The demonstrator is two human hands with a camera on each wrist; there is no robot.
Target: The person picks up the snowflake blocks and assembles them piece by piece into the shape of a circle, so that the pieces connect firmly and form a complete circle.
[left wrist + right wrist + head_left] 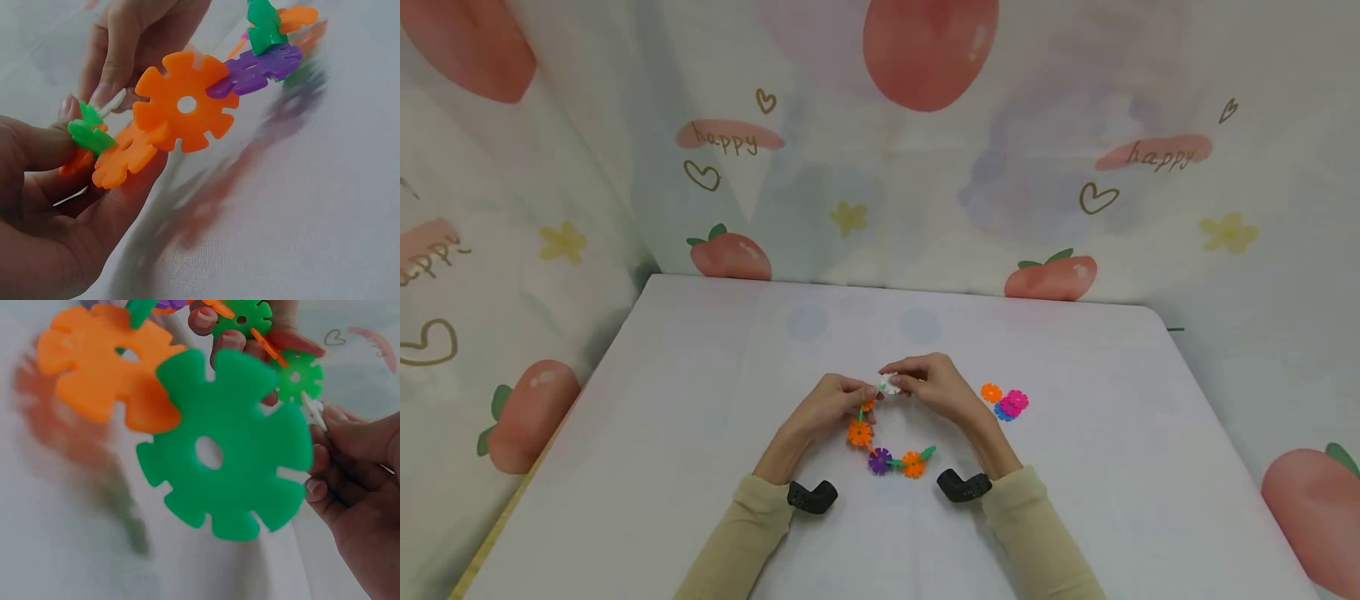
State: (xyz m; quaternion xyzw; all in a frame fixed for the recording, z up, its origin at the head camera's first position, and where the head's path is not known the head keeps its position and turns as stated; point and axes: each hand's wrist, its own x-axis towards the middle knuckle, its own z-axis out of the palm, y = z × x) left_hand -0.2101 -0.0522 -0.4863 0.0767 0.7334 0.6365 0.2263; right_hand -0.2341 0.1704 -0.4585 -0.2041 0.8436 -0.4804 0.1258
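A chain of slotted plastic flower discs curves between the two hands, with an orange disc (162,109), a purple disc (880,461) and green ones interlocked edge to edge. Near one end of it, my left hand (827,408) grips the green and orange discs between thumb and fingers. My right hand (942,387) pinches a white disc (892,384) by its edge. In the right wrist view the white disc meets the rim of the green end disc (300,376). The chain's other end, a larger-looking green disc (231,487), hangs close to that camera, joined to an orange disc (94,369).
Right of the right hand lie loose discs: an orange one (991,392), pink ones (1017,400) and a blue one (1003,412) partly covered. Everything is on a white-covered table (700,358). Printed cloth (895,183) hangs behind and at the sides.
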